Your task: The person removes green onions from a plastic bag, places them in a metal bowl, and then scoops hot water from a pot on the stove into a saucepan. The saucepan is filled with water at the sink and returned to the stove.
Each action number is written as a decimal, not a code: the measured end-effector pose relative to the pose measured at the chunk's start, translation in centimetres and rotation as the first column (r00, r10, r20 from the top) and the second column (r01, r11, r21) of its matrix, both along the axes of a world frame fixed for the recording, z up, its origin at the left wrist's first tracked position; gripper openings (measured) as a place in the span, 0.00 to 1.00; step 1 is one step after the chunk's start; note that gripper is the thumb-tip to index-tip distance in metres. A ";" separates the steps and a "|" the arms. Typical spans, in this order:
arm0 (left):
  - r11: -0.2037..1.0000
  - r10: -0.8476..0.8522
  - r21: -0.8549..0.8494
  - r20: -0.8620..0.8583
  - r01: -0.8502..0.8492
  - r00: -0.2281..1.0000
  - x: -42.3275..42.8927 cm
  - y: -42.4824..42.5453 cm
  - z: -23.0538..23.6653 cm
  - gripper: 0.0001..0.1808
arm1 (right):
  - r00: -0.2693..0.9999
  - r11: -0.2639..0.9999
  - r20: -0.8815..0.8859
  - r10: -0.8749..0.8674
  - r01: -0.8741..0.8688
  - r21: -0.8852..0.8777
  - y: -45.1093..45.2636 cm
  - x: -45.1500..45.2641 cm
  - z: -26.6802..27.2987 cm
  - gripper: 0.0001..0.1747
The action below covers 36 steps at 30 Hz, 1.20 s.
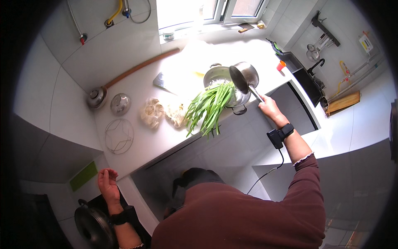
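Observation:
My right hand [269,107] grips the handle of a metal saucepan [252,73]. The saucepan is tilted over the right side of a wide steel pot [214,73] with dark side handles. Long green leafy stalks [210,105] lie across the pot's rim, their leaf ends hanging down over the counter's front edge. Whether anything pours from the saucepan cannot be made out. Away at the lower left, my left hand [108,183] is empty, palm up with fingers loosely bent, near the counter's corner and a dark lidded wok [94,225].
Left of the greens sit two plastic bags [152,112], a metal bowl [120,104] and a round wire rack [119,136] on the white counter [143,143]. A black sink [307,87] and an orange cup [281,65] are at the right. A cable [264,176] hangs from my right wrist.

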<state>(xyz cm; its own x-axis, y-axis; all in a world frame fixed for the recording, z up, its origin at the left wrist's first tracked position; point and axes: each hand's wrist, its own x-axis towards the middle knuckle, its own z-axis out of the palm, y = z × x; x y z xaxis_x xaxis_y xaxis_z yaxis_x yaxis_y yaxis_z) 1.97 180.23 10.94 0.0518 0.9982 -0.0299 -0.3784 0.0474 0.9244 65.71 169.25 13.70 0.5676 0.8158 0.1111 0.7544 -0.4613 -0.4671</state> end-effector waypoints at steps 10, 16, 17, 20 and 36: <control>0.965 -0.262 -0.001 0.039 0.262 0.964 5.9 0.4 -2.2 0.04 | 1.000 0.988 0.004 0.020 -0.020 0.152 -3.0 -5.8 -1.9 0.18; 0.782 -0.624 -0.022 -0.030 0.624 0.781 17.4 -2.0 -1.1 0.08 | 0.083 0.874 -0.957 0.278 0.392 0.288 -3.2 -4.9 -1.3 0.08; 0.736 -0.677 -0.019 -0.026 0.676 0.736 19.8 -2.5 -0.4 0.09 | -0.131 0.866 -0.917 0.377 0.400 0.299 -3.5 -4.5 -1.2 0.11; 0.637 -0.770 0.011 -0.035 0.771 0.637 27.9 -4.3 1.9 0.08 | -0.354 0.848 -0.813 0.462 0.445 0.288 -5.1 -2.8 -0.7 0.11; 0.053 -0.993 -0.136 0.094 0.989 0.066 73.7 -14.8 3.5 0.20 | -0.063 0.814 -0.883 0.466 0.421 0.400 -16.6 16.3 1.9 0.12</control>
